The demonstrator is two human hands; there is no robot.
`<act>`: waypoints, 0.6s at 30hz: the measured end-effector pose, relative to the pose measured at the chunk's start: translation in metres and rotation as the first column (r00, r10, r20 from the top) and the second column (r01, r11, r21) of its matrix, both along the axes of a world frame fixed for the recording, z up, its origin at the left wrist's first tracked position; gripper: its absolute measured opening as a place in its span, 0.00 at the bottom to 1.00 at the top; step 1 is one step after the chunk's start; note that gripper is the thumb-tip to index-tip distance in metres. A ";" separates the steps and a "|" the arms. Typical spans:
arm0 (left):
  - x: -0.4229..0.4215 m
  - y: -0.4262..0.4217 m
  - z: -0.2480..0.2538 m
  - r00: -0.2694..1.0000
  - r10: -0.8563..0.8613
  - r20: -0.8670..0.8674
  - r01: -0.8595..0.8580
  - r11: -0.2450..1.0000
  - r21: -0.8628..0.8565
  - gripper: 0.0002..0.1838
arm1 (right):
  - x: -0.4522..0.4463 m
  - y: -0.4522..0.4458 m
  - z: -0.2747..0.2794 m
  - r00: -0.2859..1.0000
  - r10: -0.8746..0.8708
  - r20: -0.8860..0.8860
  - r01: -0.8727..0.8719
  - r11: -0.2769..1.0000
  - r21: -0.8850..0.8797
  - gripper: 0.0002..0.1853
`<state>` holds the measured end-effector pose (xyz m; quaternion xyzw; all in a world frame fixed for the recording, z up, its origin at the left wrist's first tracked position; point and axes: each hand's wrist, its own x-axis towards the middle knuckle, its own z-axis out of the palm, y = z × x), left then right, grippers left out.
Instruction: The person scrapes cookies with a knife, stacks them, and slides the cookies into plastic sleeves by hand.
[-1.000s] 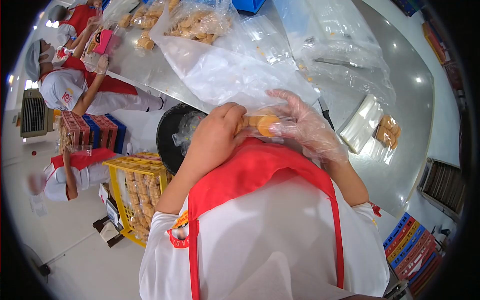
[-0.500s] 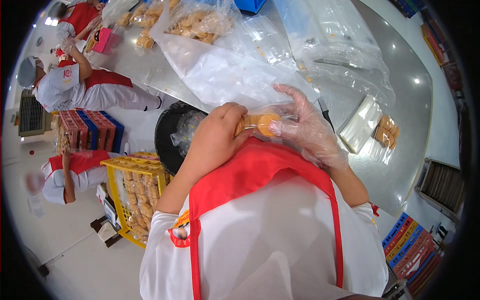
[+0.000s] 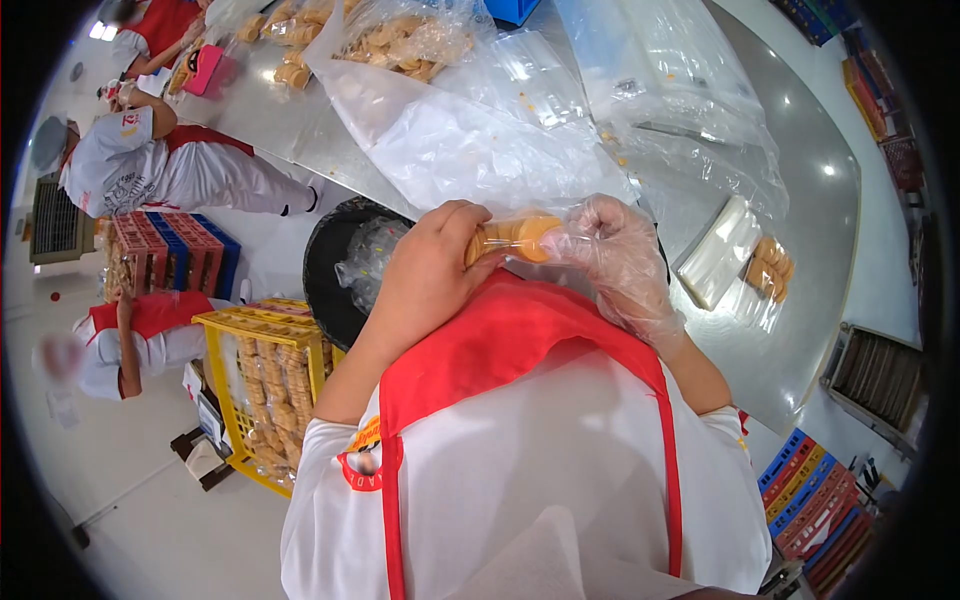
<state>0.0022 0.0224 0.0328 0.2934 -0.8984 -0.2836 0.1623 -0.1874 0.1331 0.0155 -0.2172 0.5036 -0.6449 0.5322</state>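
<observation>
A clear plastic bag of round golden biscuits (image 3: 538, 238) lies sideways between my hands, just above the red apron. My left hand (image 3: 432, 262), bare, is wrapped round the bag's left end and hides part of the biscuits. On the other side my right hand (image 3: 630, 268), in a clear plastic glove, has its fingers drawn together on the bag's right end. Past my hands a large sheet of clear plastic (image 3: 450, 140) is spread over the metal table. Loose biscuits (image 3: 400, 48) lie heaped under and beside plastic at the far side.
On the right of the metal table (image 3: 815, 230) sit a stack of clear bags (image 3: 718, 250) and a small biscuit pack (image 3: 770, 268). A black bin (image 3: 325, 270) with plastic waste and a yellow crate (image 3: 222, 390) of packed biscuits stand at left. Co-workers (image 3: 130, 165) are along the left.
My right hand's fingers, spread half a second ago, have curled in and closed on the bag's right end. My left hand keeps its grip in nearly the same place.
</observation>
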 end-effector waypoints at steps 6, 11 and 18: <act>0.001 0.000 -0.001 0.998 0.063 -0.014 -0.061 0.991 0.119 0.24 | 0.002 0.000 0.005 0.996 -0.010 -0.090 0.003 0.997 -0.077 0.08; 0.003 0.000 -0.005 0.995 0.089 -0.052 -0.079 0.983 0.164 0.25 | 0.007 0.000 0.008 0.997 -0.059 0.043 0.060 0.998 -0.027 0.08; 0.004 -0.002 -0.005 0.997 0.070 -0.020 -0.063 0.968 0.241 0.27 | 0.004 0.002 0.000 0.991 -0.033 -0.133 0.023 0.997 -0.078 0.09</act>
